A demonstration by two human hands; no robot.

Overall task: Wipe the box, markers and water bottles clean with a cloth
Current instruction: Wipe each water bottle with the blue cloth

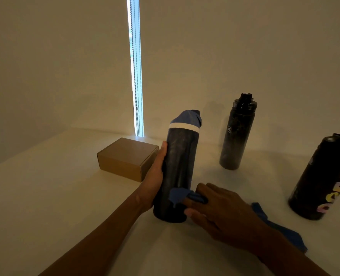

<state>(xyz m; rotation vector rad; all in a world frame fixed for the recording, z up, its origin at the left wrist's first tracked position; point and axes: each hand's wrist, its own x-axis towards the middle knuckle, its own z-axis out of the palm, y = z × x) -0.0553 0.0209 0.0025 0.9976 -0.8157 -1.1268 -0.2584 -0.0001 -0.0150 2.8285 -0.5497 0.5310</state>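
The right hand's [221,214] fingers [205,191] pinch a bunched bit of the blue cloth [180,196] against the lower side of the blue-capped bottle [180,160]. The left hand [155,176] wraps round its middle, thumb up the side. The bottle leans a little; I cannot tell whether its base sits flat on the surface [55,196].

The rest of the cloth trails under the right forearm, so I think a long stroke could snag it or drag it off the bottle. A hard push low down could kick the base out if the left grip slackens. The box [125,158] is just behind the left hand, and the black bottle [237,134] and printed bottle [322,180] stand to the right, where a swinging elbow might topple them. I see no markers.
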